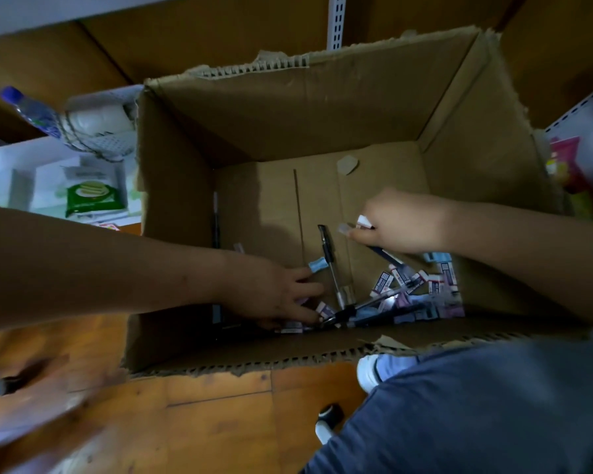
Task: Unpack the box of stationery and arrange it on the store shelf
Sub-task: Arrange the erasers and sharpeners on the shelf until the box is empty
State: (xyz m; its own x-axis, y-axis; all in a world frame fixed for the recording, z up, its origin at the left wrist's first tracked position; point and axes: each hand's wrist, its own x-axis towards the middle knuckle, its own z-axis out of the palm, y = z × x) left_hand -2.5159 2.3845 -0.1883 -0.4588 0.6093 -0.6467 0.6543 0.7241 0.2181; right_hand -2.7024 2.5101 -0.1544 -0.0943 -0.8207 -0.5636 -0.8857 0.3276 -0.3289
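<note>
Inside the torn corrugated box (288,107), left hand (281,295) spread over small erasers (326,307), right hand (401,224) gripping slim pens (384,254).

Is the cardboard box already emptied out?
No, erasers and pens lie on the floor of the box, where both hands reach.
</note>
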